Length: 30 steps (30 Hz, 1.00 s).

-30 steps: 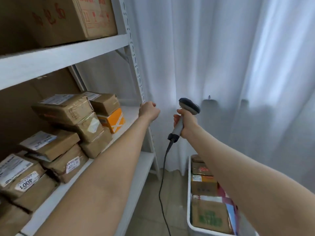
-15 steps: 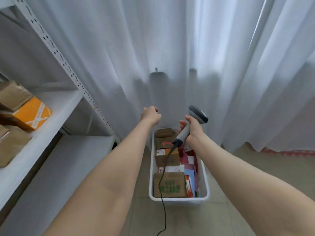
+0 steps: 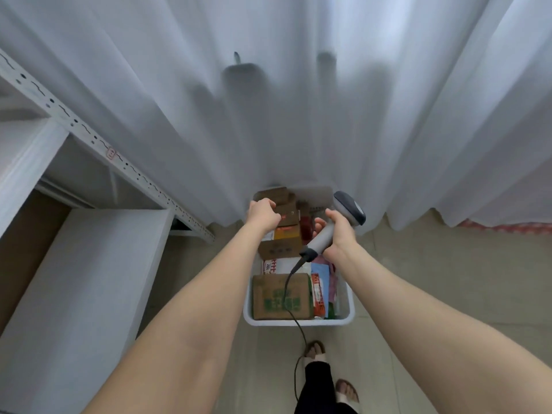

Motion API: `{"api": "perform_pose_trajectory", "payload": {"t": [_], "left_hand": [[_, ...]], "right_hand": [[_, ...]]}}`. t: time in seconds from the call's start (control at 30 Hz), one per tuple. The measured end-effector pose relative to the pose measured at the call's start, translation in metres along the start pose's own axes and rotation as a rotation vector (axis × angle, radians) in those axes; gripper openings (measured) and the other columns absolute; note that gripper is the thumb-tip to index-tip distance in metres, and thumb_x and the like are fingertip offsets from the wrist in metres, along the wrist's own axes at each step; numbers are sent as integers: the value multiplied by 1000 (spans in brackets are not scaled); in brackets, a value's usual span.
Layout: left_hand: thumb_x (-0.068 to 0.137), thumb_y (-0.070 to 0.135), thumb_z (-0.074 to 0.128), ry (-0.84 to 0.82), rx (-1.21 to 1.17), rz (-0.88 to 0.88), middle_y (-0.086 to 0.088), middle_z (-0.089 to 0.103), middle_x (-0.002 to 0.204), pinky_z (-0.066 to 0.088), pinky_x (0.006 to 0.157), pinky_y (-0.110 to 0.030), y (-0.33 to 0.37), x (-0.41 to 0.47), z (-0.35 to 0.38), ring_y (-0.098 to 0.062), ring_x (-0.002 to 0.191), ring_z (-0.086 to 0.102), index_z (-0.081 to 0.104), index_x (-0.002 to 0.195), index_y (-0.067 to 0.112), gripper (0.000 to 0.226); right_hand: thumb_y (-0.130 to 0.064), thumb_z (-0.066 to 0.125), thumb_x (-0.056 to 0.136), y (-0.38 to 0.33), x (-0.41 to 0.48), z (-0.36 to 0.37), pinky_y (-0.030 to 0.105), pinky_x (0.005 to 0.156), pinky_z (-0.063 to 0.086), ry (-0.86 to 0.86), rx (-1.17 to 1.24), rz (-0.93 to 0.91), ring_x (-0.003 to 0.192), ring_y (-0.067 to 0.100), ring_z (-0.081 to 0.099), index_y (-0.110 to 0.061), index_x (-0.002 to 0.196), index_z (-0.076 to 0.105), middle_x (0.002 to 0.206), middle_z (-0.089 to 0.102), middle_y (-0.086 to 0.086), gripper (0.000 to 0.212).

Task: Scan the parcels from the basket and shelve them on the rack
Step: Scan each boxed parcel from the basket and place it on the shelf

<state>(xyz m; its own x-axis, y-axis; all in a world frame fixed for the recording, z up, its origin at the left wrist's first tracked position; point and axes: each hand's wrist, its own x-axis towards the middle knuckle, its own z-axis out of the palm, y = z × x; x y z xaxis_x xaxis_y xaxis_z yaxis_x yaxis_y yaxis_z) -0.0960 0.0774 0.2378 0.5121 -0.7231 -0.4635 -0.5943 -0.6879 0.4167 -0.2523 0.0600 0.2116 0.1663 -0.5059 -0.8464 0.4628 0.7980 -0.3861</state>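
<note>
A white basket stands on the floor below me, filled with several parcels. A brown box with green print lies at its near end and a small brown cardboard parcel at its far end. My left hand hovers over the far end with curled fingers, right beside that brown parcel; whether it grips it I cannot tell. My right hand grips the grey handle of the barcode scanner above the basket's right side. The scanner's cable hangs down across the parcels.
The white rack is at the left, with its perforated upright slanting toward the basket. A white curtain hangs behind the basket. My feet in sandals stand on the tiled floor just in front of the basket.
My view has swung from the rack's parcels down to the basket. Both hands have come down over it, the left reaching its far end, and the scanner stays in my right hand.
</note>
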Motion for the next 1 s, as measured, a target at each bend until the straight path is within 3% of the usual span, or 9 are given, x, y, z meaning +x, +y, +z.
{"api": "perform_pose_trajectory", "payload": {"t": [0.17,0.37,0.5,0.73,0.9,1.0], "left_hand": [[91,10,56,-52,-3,-41,-11,43,140,42,103,-36,-20,54,24,-28,122,50,49,134,16,44],[90,15,57,-72,-40,-105,-11,44,142,42,101,-35,-49,118,44,-27,122,51,48,135,14,46],[91,18,58,-79,-80,-138,-10,47,141,41,96,-31,-61,163,65,-27,123,51,43,139,11,51],[92,24,59,-40,-225,-225,-14,44,142,38,103,-36,-91,269,119,-29,128,45,36,143,7,58],[88,22,63,40,-412,-279,-13,49,138,40,93,-29,-117,349,156,-28,122,49,36,140,5,62],[85,29,65,80,-494,-324,-13,44,141,38,91,-29,-132,394,175,-29,124,47,28,144,5,73]], "right_hand": [[-25,69,86,6,57,20,26,60,53,21,-23,14,59,12,62,-13,95,65,72,70,1,16],[-24,71,85,17,123,45,31,78,57,26,-104,44,66,14,66,-12,94,66,71,72,2,16],[-21,72,85,19,175,62,30,71,57,42,-139,31,63,14,65,-11,94,65,63,70,2,16],[-18,74,82,24,304,91,37,71,60,45,-210,14,73,19,65,-8,116,59,85,66,8,38],[-17,76,80,27,398,105,39,67,60,40,-275,5,81,26,62,-10,114,53,98,61,12,42],[-16,76,79,35,446,114,47,85,57,30,-345,-11,93,29,62,-13,110,52,102,60,10,39]]}}
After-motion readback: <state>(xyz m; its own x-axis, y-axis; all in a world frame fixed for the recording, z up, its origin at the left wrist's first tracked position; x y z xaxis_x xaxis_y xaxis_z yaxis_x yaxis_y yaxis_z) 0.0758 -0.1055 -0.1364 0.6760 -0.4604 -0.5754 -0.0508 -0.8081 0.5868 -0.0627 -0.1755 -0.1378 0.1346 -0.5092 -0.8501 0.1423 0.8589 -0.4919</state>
